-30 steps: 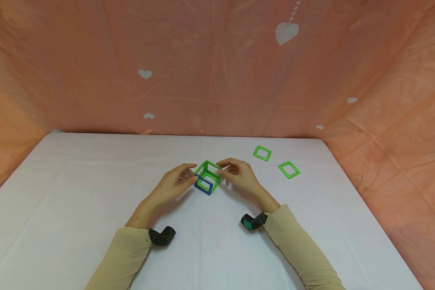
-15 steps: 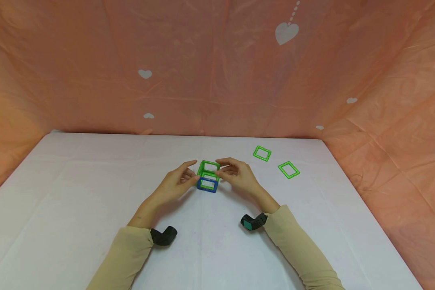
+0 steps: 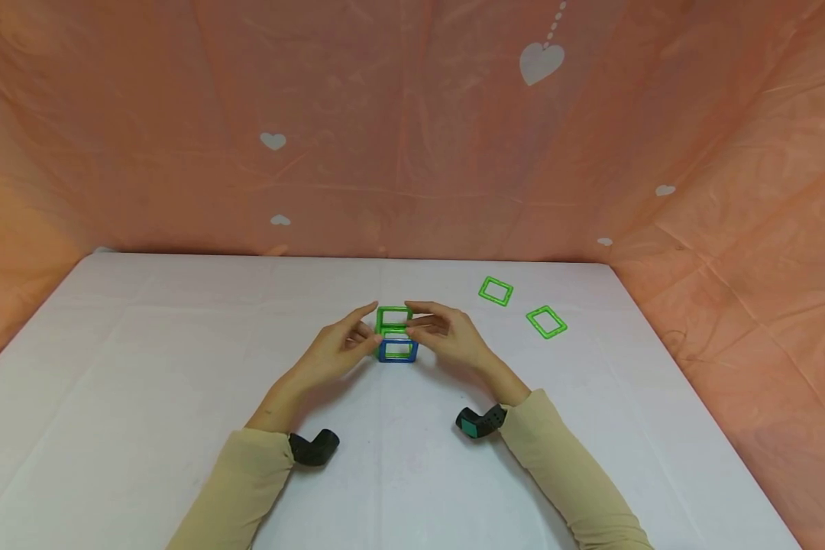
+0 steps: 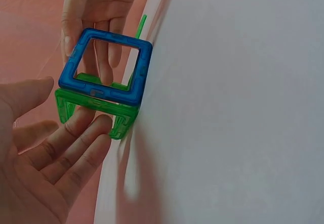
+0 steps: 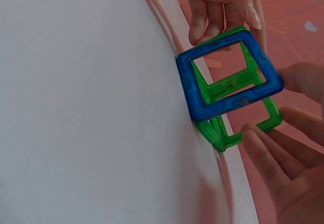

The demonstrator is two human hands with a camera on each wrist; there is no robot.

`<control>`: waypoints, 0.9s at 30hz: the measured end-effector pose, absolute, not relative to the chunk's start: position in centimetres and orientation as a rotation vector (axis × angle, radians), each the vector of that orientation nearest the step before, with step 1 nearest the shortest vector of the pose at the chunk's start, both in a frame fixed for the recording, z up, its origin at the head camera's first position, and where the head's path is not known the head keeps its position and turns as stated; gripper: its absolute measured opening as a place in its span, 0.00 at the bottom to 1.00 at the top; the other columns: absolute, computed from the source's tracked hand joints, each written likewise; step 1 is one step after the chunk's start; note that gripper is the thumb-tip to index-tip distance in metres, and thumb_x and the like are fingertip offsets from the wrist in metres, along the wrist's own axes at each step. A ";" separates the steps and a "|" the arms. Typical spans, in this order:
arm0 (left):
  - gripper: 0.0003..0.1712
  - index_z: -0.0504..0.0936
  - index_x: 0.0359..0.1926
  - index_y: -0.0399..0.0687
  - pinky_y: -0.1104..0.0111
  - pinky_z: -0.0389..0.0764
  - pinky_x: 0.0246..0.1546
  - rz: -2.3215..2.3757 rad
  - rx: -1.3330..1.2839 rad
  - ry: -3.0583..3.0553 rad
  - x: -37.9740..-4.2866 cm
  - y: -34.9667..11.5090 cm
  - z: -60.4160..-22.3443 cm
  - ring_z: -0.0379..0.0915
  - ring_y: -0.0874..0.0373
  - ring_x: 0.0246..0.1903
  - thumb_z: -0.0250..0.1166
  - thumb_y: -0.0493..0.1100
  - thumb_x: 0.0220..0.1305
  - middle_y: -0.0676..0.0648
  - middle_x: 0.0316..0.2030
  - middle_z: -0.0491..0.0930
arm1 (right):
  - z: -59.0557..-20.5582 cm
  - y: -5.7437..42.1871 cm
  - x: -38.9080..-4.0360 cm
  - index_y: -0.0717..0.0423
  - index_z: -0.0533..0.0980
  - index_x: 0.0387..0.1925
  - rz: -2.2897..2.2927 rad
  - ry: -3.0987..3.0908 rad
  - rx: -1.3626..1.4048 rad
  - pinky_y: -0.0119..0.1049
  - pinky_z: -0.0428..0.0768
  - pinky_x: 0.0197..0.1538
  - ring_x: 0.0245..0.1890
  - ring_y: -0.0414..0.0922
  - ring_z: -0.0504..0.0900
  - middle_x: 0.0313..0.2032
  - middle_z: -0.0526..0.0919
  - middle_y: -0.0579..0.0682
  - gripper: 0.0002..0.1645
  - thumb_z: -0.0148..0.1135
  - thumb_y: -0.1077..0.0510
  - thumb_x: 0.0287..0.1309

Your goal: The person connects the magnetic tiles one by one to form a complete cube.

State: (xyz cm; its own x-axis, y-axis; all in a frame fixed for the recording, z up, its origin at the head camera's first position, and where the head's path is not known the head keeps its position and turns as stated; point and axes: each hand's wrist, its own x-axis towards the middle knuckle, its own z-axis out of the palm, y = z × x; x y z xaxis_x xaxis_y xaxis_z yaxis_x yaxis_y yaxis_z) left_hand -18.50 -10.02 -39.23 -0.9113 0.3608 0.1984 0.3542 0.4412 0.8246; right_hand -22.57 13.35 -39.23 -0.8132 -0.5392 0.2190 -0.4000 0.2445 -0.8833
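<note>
A small box of magnetic tiles stands on the white table between both hands. Its near face is a blue square-frame tile [image 3: 397, 360], with green square-frame tiles [image 3: 394, 309] behind and beneath it. My left hand [image 3: 333, 351] is at the box's left side. In the left wrist view its loosely bent fingers [image 4: 83, 155] touch a green side, while the thumb stays apart from the blue tile. My right hand [image 3: 457, 340] is at the right side. In the right wrist view its fingertips [image 5: 253, 138] rest against a green tile, and the thumb is by the blue corner.
Two loose green square-frame tiles lie flat at the back right: one farther back [image 3: 492, 300], the other nearer [image 3: 557, 333]. An orange cloth [image 3: 412, 153] with pale hearts hangs behind the table [image 3: 179, 367]. Black wrist devices are on both arms.
The tile box has turned between the hands, so its blue face, slanted before, now faces straight toward me. The left hand has shifted slightly right; the right hand has barely moved.
</note>
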 end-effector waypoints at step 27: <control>0.30 0.65 0.67 0.35 0.51 0.72 0.60 1.481 0.616 2.720 -18.8 -9.1 -39.0 0.71 0.41 0.57 0.60 0.40 0.67 0.35 0.63 0.68 | -39.5 14.9 -23.8 0.62 0.72 0.61 -1.511 2.613 -0.728 0.47 0.78 0.56 0.55 0.52 0.78 0.57 0.78 0.59 0.26 0.61 0.56 0.63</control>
